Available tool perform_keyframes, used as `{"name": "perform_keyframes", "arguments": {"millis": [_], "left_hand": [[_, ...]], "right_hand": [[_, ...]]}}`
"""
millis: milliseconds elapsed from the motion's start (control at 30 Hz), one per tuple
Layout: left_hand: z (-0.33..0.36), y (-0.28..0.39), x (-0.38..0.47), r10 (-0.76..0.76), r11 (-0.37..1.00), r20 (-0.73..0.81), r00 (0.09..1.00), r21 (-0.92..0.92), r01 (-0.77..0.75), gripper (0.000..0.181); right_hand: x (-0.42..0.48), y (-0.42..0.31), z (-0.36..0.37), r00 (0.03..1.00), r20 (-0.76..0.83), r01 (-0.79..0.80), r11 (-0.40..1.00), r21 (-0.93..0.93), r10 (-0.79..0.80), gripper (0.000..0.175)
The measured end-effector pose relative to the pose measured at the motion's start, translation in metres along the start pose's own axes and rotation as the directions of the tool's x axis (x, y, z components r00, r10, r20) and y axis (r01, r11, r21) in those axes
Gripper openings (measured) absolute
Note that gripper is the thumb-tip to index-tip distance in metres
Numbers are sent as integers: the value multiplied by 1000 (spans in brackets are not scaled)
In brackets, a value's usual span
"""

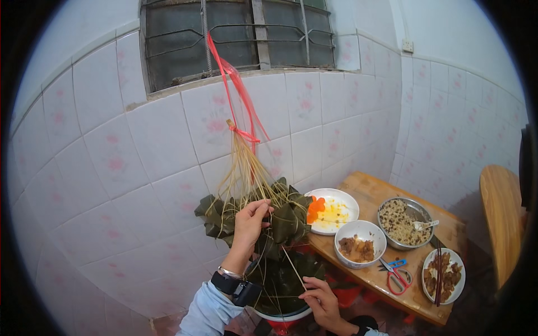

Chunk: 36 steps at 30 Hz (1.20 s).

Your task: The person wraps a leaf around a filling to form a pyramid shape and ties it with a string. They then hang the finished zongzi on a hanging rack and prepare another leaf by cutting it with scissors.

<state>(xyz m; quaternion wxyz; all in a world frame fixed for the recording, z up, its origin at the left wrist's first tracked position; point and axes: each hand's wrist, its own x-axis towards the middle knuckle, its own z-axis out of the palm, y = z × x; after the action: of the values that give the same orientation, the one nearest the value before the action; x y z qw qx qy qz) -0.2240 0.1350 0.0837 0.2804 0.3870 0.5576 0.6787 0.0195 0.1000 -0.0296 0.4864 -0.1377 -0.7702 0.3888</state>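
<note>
A cluster of leaf-wrapped zongzi (288,222) hangs by many straw strands (246,164), gathered at the top. My left hand (250,220) is at the middle of the cluster, its thumb and fingers pinched on the strands beside a dumpling. Lower right, my right hand (321,300) pinches the end of a single straw strand (295,269), which runs taut up to the underside of the cluster. Beneath the hands stands a basin (300,314) holding dark green leaves (277,290). The left fingertips are partly hidden.
Pink plastic cord (241,86) ties the bundle to the window bars (206,46). On a wooden table (353,277) stand an egg-yolk plate (349,203), bowls of meat (359,248) and rice (399,220), a meat dish with chopsticks (438,275), and red-handled scissors (397,281). Tiled wall (159,147) is close behind.
</note>
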Motion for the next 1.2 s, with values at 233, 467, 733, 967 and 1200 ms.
{"name": "perform_keyframes", "arguments": {"millis": [233,467,733,967,1200], "left_hand": [[5,2,5,-38,999,-69,997,-7,37,20],[8,-4,9,-6,999,-133,991,-35,1,12],[8,-10,12,3,998,-144,990,-57,-11,12],[7,7,3,-71,997,-37,997,-1,71,16],[19,25,-13,-196,963,84,977,-172,208,22]], "right_hand": [[8,-17,1,998,16,-59,870,489,59,14],[-4,-15,11,960,-108,-157,817,555,258,13],[-14,-1,5,962,-124,-153,853,500,245,12],[-5,-11,3,936,-91,-204,736,646,339,13],[-1,-40,20,911,157,-403,740,539,382,22]]}}
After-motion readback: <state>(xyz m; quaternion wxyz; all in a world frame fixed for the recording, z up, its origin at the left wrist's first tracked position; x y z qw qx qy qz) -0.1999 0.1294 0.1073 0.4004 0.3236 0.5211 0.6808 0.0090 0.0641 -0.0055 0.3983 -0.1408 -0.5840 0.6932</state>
